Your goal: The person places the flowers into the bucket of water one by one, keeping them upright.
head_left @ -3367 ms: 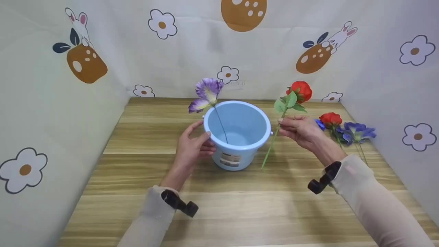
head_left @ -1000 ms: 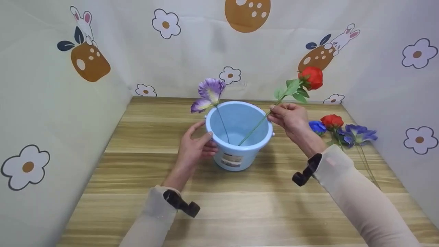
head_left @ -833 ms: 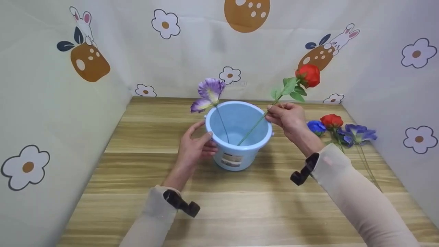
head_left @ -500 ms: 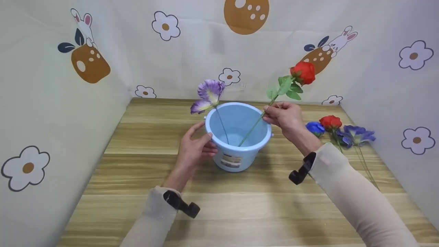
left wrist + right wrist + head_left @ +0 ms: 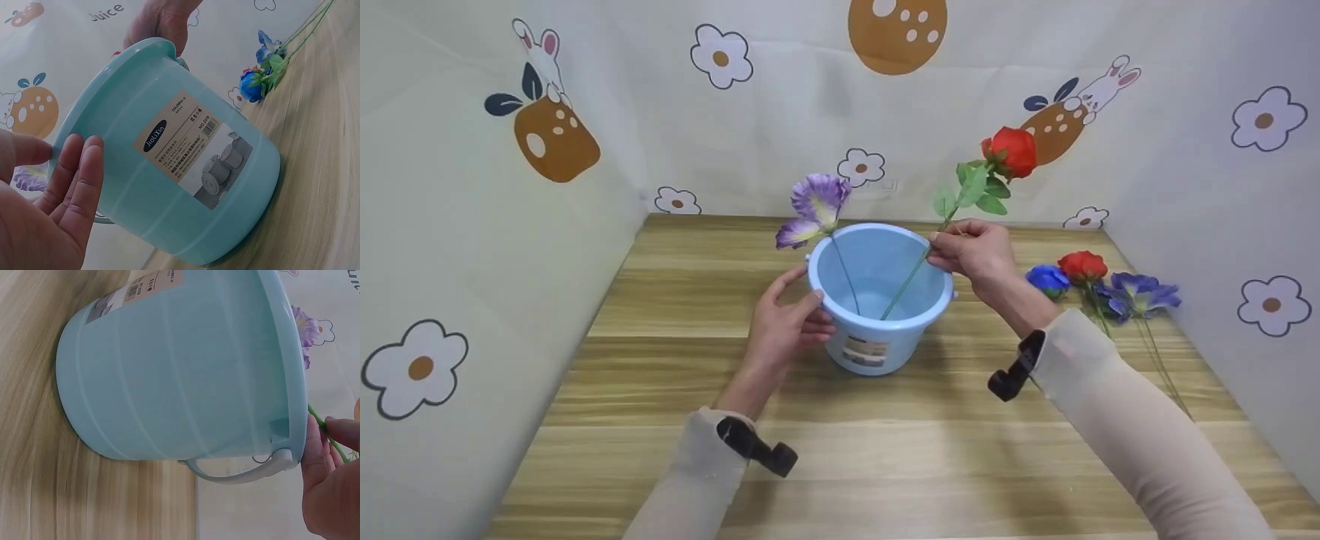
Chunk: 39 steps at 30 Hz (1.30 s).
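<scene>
A light blue bucket [image 5: 877, 349] stands upright on the wooden table. At its left side my left hand [image 5: 784, 319] holds it, thumb at the rim and the other fingers against the outer wall; the left wrist view shows the fingertips [image 5: 93, 149] on the plastic. Between thumb and fingers my right hand [image 5: 975, 251] pinches the green stem of an artificial red rose [image 5: 1011, 152] at the right rim. The stem's lower end is inside the bucket, and the bloom tilts up to the right. A purple artificial flower [image 5: 819, 201] leans on the left rim, its stem inside.
On the table at the right lie a blue flower [image 5: 1048, 280], another red rose [image 5: 1082, 265] and a blue-purple flower [image 5: 1141, 294] with long stems. The bucket's handle [image 5: 242, 475] hangs down outside. Printed cloth walls [image 5: 780, 112] close off the back and sides.
My right hand has brought the red rose from beside the bucket to over it, stem inside, then shifted it left and more upright. The left hand stays at the rim.
</scene>
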{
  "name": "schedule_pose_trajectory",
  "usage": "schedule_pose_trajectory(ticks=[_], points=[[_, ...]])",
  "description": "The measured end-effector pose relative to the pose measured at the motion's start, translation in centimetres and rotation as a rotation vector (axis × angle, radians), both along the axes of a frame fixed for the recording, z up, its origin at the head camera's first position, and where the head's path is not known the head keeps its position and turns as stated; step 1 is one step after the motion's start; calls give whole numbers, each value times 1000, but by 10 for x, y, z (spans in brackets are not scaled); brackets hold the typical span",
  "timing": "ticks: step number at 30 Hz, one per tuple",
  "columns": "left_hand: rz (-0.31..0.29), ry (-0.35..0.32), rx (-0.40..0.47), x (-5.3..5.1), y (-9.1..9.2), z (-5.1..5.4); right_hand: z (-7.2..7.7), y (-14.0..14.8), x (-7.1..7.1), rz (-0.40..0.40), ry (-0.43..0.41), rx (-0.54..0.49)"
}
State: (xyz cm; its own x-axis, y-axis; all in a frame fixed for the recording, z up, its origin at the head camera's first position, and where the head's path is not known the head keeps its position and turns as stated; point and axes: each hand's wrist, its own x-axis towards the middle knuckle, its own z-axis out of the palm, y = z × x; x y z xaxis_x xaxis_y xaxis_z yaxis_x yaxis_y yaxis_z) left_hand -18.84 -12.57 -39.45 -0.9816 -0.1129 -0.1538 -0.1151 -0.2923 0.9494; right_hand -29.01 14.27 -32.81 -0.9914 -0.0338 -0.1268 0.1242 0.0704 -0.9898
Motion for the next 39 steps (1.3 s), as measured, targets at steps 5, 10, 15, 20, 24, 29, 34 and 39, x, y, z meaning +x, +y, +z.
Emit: schedule_pose_trajectory(ticks=[5,10,15,20,24,29,34,39], points=[[2,5,2,0,-1,-1,-1,-3,-1,-2,9,39],[-2,13,13,-1,0,-4,-1,-7,0,23,56,49],[-3,9,19,-1,0,-5,-2,-11,0,45,93,48],[5,-10,4,0,0,-3,-1,-14,-1,63,101,103],[6,-17,-3,0,-1,-2,-1,-16,-2,76,95,149],[0,-17,0,-1,-1,-2,2,-18,-1,84,87,193],[-1,-13,-5,-1,-1,-1,4,-20,-2,89,96,196],[-5,3,2,-1,0,-2,1,-23,-3,98,129,181]])
